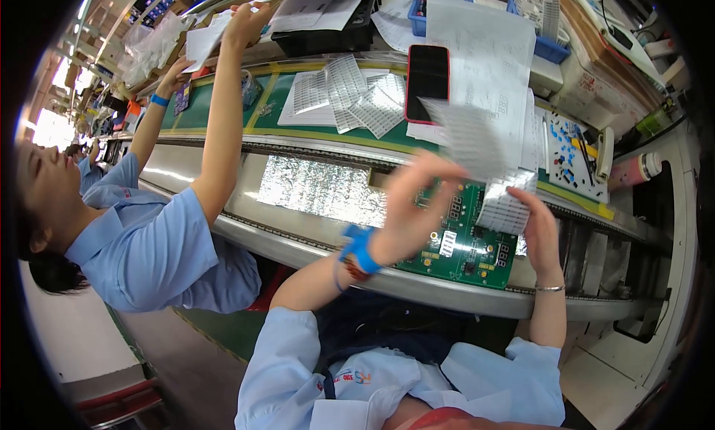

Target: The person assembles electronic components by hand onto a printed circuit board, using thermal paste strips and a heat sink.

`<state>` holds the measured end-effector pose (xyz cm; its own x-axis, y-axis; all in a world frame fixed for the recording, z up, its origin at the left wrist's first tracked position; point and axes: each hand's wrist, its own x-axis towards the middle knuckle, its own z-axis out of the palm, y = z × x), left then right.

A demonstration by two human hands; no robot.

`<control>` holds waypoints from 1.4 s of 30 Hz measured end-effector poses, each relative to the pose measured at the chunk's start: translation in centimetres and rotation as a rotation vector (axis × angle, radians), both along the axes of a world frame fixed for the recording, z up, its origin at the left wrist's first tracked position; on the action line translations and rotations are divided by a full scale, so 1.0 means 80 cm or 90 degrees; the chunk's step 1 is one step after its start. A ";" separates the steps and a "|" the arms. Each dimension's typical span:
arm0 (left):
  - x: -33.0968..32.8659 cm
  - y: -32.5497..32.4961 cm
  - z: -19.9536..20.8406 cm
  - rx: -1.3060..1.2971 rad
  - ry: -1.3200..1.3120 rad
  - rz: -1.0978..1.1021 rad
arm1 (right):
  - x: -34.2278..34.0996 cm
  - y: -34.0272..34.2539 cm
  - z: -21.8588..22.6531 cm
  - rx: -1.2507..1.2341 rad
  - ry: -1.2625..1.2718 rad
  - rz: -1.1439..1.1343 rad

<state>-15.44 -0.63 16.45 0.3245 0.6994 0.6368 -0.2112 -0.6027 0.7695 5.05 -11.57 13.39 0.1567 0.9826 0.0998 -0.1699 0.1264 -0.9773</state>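
My right hand (538, 225) is closed on a sheet of small white labels (506, 206), held over the right part of a green circuit board (485, 253). A blurred, greyish sheet (477, 141) rises behind it; whether the two are one bent sheet I cannot tell. My left hand (417, 203), with a blue wrist strap (361, 250), is smeared by motion above the board's left side. Its fingertips come close to the blurred sheet's lower edge, and their grip is unclear. The board carries digit displays (503, 253) and a white striped patch (447, 243).
Label sheets (346, 95) and a red-edged phone (427, 83) lie beyond the metal-railed line. Shiny foil (316, 185) stretches left of the board. A tray of small blue parts (572, 150) is at right. A co-worker (156, 229) at left handles white paper (205, 42).
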 end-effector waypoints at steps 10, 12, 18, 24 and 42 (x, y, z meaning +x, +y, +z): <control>-0.004 0.068 -0.047 0.188 0.457 0.095 | 0.042 -0.018 -0.001 0.002 0.108 -0.244; -0.028 0.115 -0.071 0.264 0.538 0.301 | 0.059 -0.024 0.008 0.005 0.112 -0.265; -0.079 0.159 -0.106 0.384 0.619 0.362 | 0.101 -0.067 -0.018 -0.087 0.066 -0.280; -0.110 0.210 -0.096 0.361 0.631 0.426 | 0.104 -0.097 -0.043 -0.118 0.120 -0.296; -0.086 0.126 -0.082 0.479 0.645 0.238 | 0.107 -0.100 -0.044 -0.129 0.133 -0.286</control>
<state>-22.32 9.48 9.86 0.7502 0.4346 0.4983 0.5297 -0.8461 -0.0596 13.63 -19.54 9.88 0.5628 0.8103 -0.1631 -0.3362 0.0442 -0.9408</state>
